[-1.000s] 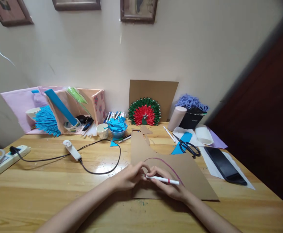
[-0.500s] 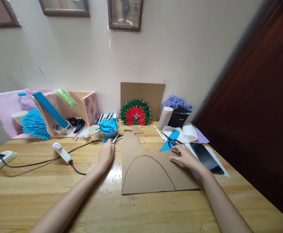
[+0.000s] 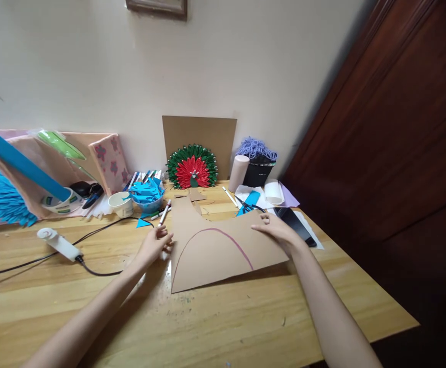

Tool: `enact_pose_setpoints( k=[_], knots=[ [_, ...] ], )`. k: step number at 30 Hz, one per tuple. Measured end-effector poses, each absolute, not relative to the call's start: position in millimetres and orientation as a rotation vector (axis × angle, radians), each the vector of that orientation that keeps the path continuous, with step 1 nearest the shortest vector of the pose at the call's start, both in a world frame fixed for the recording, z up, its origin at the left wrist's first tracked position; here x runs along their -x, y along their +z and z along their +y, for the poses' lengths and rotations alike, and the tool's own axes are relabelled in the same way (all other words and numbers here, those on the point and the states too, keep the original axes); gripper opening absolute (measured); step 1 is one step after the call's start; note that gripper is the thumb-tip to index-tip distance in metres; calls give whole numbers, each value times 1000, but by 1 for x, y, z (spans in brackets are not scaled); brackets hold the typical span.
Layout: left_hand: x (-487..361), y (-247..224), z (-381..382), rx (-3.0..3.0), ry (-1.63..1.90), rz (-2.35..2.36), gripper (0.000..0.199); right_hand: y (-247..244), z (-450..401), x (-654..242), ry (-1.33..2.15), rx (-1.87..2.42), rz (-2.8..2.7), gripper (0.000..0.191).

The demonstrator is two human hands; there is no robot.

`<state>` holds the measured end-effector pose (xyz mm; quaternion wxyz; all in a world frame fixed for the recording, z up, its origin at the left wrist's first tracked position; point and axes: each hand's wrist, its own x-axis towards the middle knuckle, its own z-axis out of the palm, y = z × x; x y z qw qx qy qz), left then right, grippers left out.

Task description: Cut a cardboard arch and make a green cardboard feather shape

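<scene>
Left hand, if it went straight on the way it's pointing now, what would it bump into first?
Probably the near left edge of the cardboard: the left hand's fingers point toward it, though I can't tell whether they already touch.

On the desk (image 3: 207,327), a cardboard sheet (image 3: 215,250) lies before a peacock (image 3: 192,171), a bowl (image 3: 148,206) left of the peacock, a phone (image 3: 298,228) right of the sheet.

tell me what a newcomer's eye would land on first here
Probably the red and green peacock, standing before a brown board at the back of the table. Next, nearer, the cardboard sheet with its purple arch, left hand and right hand at its sides.
</scene>
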<state>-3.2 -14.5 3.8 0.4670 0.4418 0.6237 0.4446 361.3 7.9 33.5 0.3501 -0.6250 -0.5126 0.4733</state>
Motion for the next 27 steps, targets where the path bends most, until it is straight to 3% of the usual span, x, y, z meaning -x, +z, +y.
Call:
enact_pose_setpoints(
  k=[6, 10, 16, 20, 22, 27],
  knots=[
    [6, 4, -29, -1104, 1283, 1476, 48, 57, 5, -379, 1005, 1294, -1171, 47],
    [-17, 27, -48, -1022, 1197, 1194, 58, 56, 8, -378, 842, 1176, -1140, 49],
    [-40, 40, -51, -950, 1036, 1034, 45, 52, 9, -357, 835, 1075, -1171, 54],
    [-31, 28, -45, -944, 998, 1119, 41, 36, 20, -365, 839, 1216, -1196, 40],
    [-26, 23, -43, -899, 988, 1154, 41, 24, 27, -375, 712, 1404, -1300, 44],
    [-22, 14, -38, -831, 1081, 1105, 44, -3, 36, -387, 506, 1597, -1556, 23]
  ],
)
